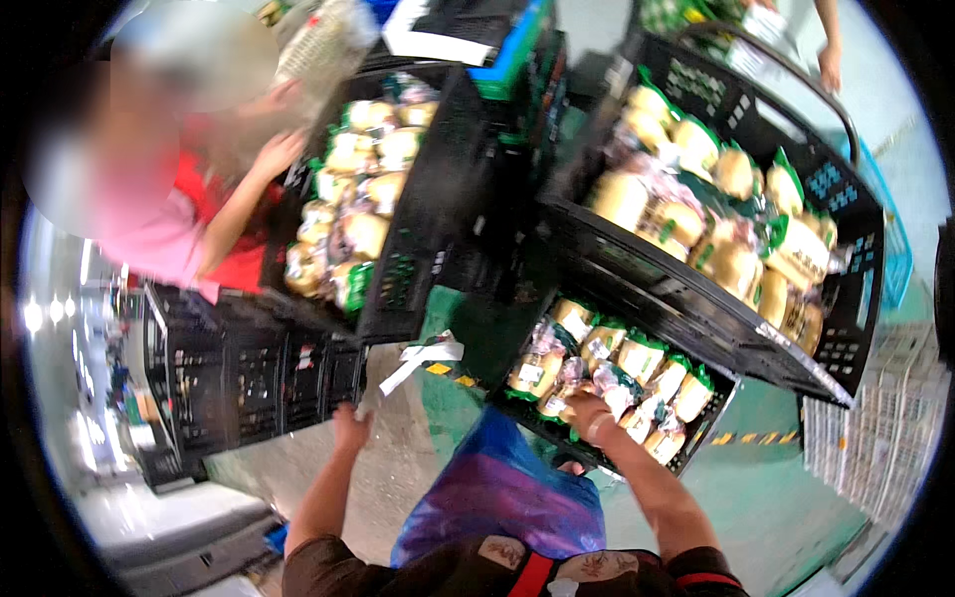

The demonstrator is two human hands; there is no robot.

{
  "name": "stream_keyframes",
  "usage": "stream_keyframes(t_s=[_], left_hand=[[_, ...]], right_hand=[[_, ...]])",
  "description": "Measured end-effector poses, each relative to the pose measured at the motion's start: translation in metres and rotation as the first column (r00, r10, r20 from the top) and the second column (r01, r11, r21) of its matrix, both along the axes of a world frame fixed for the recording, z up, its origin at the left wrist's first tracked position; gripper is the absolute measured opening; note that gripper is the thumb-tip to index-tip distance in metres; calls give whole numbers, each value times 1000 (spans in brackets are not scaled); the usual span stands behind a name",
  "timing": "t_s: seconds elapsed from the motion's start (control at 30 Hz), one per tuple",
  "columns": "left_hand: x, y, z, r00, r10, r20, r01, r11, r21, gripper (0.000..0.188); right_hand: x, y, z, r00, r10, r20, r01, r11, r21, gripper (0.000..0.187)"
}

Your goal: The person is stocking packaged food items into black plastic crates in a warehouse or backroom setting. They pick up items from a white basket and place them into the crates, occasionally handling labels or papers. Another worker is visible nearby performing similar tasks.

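My right hand reaches down into a low black crate in front of me. It touches the clear bags of pale yellow, rounded produce, which have green ends. Its fingertips are partly lost among the bags, so I cannot make out a grip. My left hand hangs in the air at the left, fingers apart and holding nothing. The nearest thing to it is a stack of black crates. A blue plastic apron covers my front.
A larger black crate of similar bags stands tilted at the right. Another full black crate is at the upper left, beside a co-worker's hand. White wire baskets stand far right. White strips lie near the middle.
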State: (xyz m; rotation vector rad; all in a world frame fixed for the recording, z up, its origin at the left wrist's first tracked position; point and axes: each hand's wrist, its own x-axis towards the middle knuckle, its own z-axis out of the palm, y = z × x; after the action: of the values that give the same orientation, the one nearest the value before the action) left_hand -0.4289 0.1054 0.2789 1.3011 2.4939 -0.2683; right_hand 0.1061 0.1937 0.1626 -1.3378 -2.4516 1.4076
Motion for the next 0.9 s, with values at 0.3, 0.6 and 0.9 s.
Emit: stream_keyframes(t_s=[0.3, 0.6, 0.9], left_hand=[[-116, 97, 74, 864, 330, 381, -463, 817, 342, 23], [-142, -73, 35, 922, -54, 382, 29, 997, 70, 22], [-197, 133, 216, 972, 103, 211, -218, 730, 647, 25]], right_hand=[[-363, 170, 212, 907, 80, -412, -21, 989, 146, 40], [-558, 198, 121, 955, 297, 15, -283, 921, -268, 59], [-419, 153, 222, 737, 647, 196, -529, 732, -430, 60]])
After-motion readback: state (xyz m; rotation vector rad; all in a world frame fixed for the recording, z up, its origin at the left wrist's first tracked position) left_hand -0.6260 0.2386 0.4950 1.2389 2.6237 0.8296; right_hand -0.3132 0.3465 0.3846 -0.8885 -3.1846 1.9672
